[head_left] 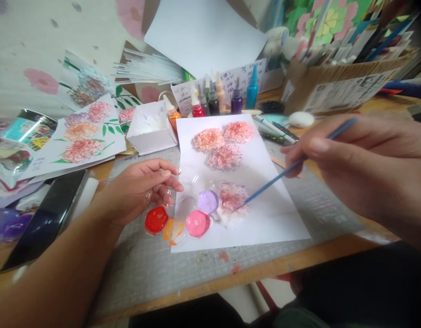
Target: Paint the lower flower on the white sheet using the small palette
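Observation:
A blue paintbrush (pixel 277 178) is pinched in my right hand (pixel 328 152), its tip touching or just above the lowest painted blossom (pixel 233 200). That blossom and three others in orange, pink and red lie on a white sheet (pixel 268 218). My left hand (pixel 152 182) has its fingers closed on the rim of a clear plastic palette (pixel 188 200), which overlaps the sheet's left edge. The palette's wells hold red paint (pixel 156 220), orange paint (pixel 174 231), pink paint (pixel 198 223) and lilac paint (pixel 208 201).
Several paint bottles (pixel 236 98) stand behind the sheet, beside a white box (pixel 151 127). Finished flower paintings (pixel 84 132) and a black phone-like slab (pixel 46 218) lie at left. A cardboard box (pixel 347 86) of brushes and pens stands back right. A grey cutting mat (pixel 135 273) lies beneath.

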`<state>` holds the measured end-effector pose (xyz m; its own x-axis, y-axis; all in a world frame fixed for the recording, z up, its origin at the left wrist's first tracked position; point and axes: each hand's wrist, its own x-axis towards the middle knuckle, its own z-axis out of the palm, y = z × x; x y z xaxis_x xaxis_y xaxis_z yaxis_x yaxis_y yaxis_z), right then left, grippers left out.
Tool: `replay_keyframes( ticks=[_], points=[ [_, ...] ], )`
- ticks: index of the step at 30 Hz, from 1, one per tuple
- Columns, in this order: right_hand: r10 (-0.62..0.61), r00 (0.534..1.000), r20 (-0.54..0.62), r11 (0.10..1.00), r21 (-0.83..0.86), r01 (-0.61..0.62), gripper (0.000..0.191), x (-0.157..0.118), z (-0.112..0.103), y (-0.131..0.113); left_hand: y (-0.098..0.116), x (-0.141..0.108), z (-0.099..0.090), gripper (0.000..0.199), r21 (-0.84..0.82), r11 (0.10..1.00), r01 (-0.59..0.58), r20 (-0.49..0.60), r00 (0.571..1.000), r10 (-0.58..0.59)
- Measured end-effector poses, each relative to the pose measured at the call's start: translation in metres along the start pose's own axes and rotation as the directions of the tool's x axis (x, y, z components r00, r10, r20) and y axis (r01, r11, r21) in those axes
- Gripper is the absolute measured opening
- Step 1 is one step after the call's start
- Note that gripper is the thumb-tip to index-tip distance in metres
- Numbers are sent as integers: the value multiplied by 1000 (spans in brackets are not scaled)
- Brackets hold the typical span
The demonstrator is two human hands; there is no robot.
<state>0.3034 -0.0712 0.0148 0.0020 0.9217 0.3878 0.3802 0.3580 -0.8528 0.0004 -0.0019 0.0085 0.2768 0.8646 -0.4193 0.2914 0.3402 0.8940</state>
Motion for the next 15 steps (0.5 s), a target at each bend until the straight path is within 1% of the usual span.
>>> replay_keyframes(
  ticks=[4,8,12,13,15],
  points=[
    [-10,1000,24,998,-62,12,19,1,1,1,-1,1,-1,14,1,1000,3,-12,1000,-3],
    [10,1000,13,999,45,-10,13,0,-2,1,-2,1,-2,12,6,1000,-9,-18,1000,9],
    [2,999,36,999,-37,0,17,-3,1,-1,-2,2,-1,11,-2,1000,-12,-10,1000,12],
    [4,1000,12,999,-32,-4,17,-4,2,-1,-2,2,-1,11,-4,1000,-13,-10,1000,13],
    [27,997,-78,997,71,-22,14,-5,7,-3,-3,3,-1,11,-8,1000,-16,-5,1000,16]
  ],
)
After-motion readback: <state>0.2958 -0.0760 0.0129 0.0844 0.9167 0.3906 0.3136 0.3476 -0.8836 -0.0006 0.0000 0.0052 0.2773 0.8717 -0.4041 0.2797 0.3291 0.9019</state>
